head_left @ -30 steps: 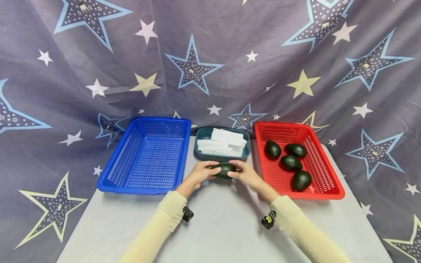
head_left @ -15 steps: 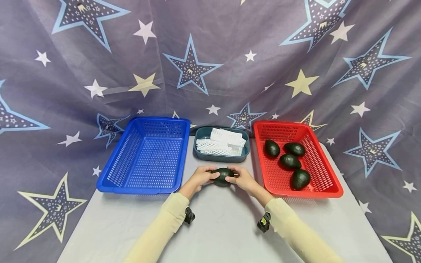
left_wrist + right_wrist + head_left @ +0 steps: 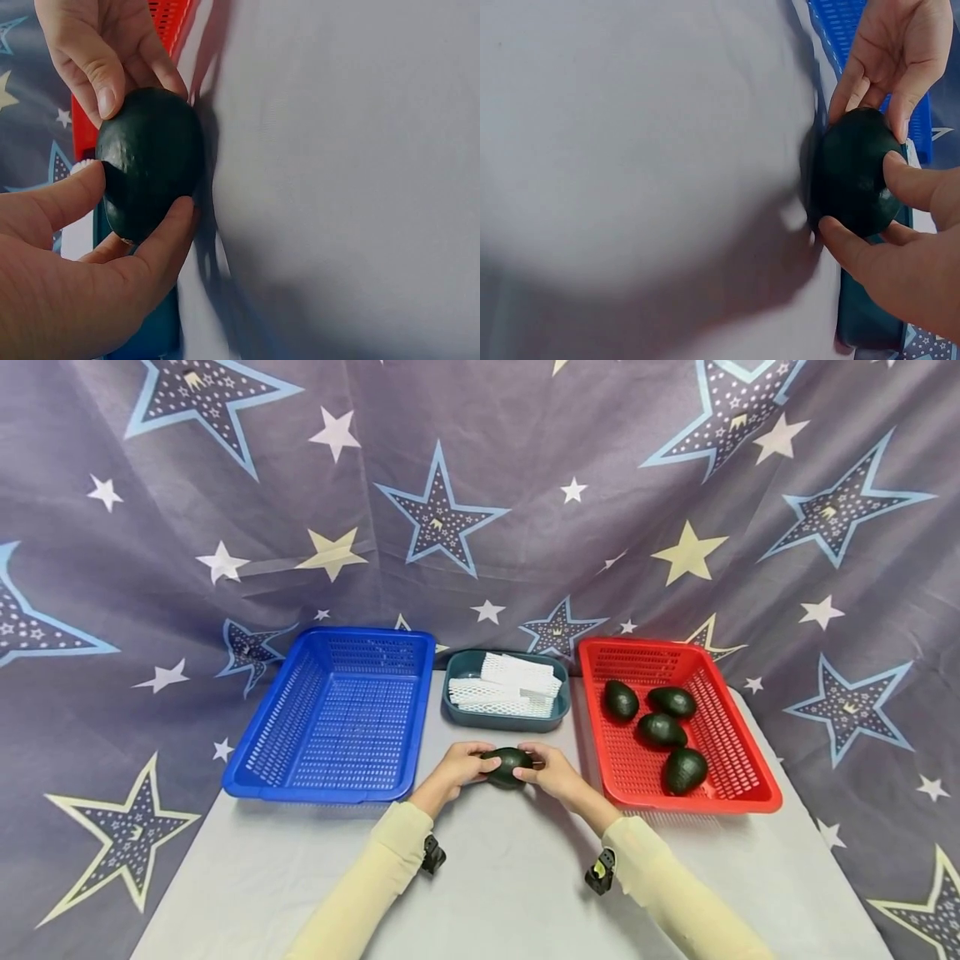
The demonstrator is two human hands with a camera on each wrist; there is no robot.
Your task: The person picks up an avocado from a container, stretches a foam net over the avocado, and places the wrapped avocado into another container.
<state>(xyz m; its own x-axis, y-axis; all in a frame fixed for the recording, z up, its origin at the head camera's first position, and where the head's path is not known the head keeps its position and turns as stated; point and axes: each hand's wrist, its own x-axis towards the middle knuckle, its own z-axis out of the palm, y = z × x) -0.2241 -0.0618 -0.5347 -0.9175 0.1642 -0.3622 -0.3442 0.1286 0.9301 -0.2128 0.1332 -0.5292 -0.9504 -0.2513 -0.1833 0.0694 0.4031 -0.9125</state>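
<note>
A dark green avocado point(image 3: 507, 767) lies sideways between both hands at the middle of the table, in front of the small teal tray. My left hand point(image 3: 460, 767) grips its left end, thumb on the near side and fingers behind. At the other end my right hand point(image 3: 552, 771) pinches it the same way. Both wrist views show the avocado's smooth, shiny skin point(image 3: 154, 161) between curled thumbs and fingertips. In the right wrist view the fingers of the right hand point(image 3: 900, 259) reach around its lower end.
The teal tray point(image 3: 498, 722) holds white foam net sleeves point(image 3: 517, 681). On the left stands a blue plastic basket point(image 3: 352, 727) with nothing in it. A red basket point(image 3: 626, 768) on the right holds several avocados point(image 3: 663, 730). A star-patterned curtain point(image 3: 480, 485) hangs behind the table.
Both hands have drawn the avocado a little toward the person, away from the teal tray, keeping their grip on it. The baskets and tray have stayed in place.
</note>
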